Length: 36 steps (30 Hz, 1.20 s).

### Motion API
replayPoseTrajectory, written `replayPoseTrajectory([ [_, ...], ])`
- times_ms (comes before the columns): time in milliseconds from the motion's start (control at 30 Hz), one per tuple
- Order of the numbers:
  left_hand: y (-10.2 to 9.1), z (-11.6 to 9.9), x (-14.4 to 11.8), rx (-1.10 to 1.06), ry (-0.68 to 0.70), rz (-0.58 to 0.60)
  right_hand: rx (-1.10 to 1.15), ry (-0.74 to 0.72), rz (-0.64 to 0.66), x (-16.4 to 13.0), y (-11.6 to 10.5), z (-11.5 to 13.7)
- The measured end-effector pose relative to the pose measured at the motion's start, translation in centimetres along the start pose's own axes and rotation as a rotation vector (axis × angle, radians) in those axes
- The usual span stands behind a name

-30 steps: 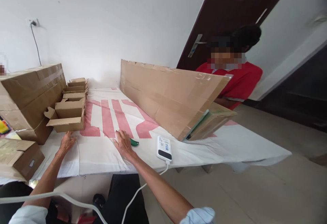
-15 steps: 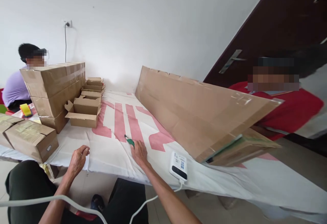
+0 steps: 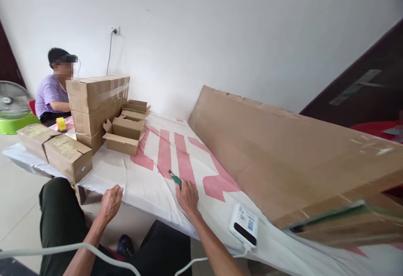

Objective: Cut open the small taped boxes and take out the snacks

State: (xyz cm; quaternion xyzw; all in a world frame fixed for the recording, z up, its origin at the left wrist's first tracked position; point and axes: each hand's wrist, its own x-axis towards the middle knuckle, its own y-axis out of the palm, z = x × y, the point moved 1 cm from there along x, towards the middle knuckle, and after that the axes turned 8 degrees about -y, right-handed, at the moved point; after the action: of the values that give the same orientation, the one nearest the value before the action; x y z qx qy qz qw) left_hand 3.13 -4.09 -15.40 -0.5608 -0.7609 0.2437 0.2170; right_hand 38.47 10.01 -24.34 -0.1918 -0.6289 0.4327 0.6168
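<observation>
My left hand (image 3: 110, 203) grips the near edge of the white and red sheet (image 3: 157, 171) that covers the table, fingers curled around it. My right hand (image 3: 188, 196) lies flat on the sheet, its fingers resting on a small green-handled tool (image 3: 175, 178). A white power bank (image 3: 244, 225) with a cable lies on the sheet to the right of my right hand. A long flat cardboard box (image 3: 283, 154) leans across the right side of the table.
Small open cardboard boxes (image 3: 124, 133) and a stack of large taped cartons (image 3: 94, 104) stand at the far left of the table. Closed cartons (image 3: 56, 152) lie at the left corner. A seated person in purple (image 3: 52, 95) and a green fan (image 3: 12, 108) are beyond.
The view has swung left, bringing the seated person and fan in. My left hand drew back from flat on the sheet to its near edge and closed on it. My right hand stays by the green tool.
</observation>
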Motion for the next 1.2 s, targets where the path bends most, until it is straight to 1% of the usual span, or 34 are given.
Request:
replayPoseTrajectory([
  [167,0.5,-0.1,-1.0,-0.016,-0.018,-0.009,-0.027,-0.011,0.002,-0.5,0.6,-0.8],
  [267,0.4,-0.2,-1.4,-0.039,-0.017,-0.015,-0.033,-0.036,0.016,-0.8,0.6,-1.1],
  [433,-0.7,-0.2,-1.6,-0.062,0.016,-0.06,-0.029,-0.038,0.018,-1.0,0.7,-1.3],
  [533,-1.9,0.2,-1.7,-0.064,0.034,-0.108,-0.025,-0.04,0.023,-1.0,0.8,-1.4],
  [600,-3.5,0.4,-1.6,-0.038,0.068,-0.219,-0.026,-0.041,0.024,-0.9,0.8,-1.4],
  [633,-4.6,0.4,-1.5,-0.006,0.091,-0.312,-0.025,-0.041,0.024,-0.9,0.8,-1.4],
  [733,-8.9,0.6,-0.7,0.152,0.134,-0.634,-0.021,-0.045,0.015,-0.9,0.6,-1.1],
  [767,-10.5,0.7,-0.1,0.207,0.127,-0.709,-0.02,-0.045,0.009,-0.8,0.6,-1.0],
  [800,-12.1,0.9,0.6,0.258,0.108,-0.752,-0.02,-0.044,0.001,-0.8,0.5,-0.9],
  [833,-13.6,1.1,1.3,0.305,0.079,-0.768,-0.019,-0.041,-0.007,-0.8,0.5,-0.8],
  [900,-15.9,1.8,2.9,0.381,0.016,-0.74,-0.016,-0.037,-0.019,-0.7,0.5,-0.7],
  [967,-17.1,2.6,4.3,0.437,-0.033,-0.68,-0.012,-0.043,-0.029,-0.7,0.6,-0.6],
  [1000,-17.3,2.8,4.7,0.461,-0.048,-0.657,-0.011,-0.048,-0.034,-0.7,0.7,-0.5],
  [1067,-17.1,3.0,5.1,0.507,-0.059,-0.645,-0.016,-0.055,-0.041,-0.7,0.7,-0.5],
  [1133,-16.1,2.6,4.9,0.543,-0.058,-0.67,-0.026,-0.06,-0.041,-0.7,0.8,-0.6],
  [1200,-14.5,1.6,4.3,0.568,-0.049,-0.695,-0.033,-0.068,-0.043,-0.7,0.8,-0.6],
])
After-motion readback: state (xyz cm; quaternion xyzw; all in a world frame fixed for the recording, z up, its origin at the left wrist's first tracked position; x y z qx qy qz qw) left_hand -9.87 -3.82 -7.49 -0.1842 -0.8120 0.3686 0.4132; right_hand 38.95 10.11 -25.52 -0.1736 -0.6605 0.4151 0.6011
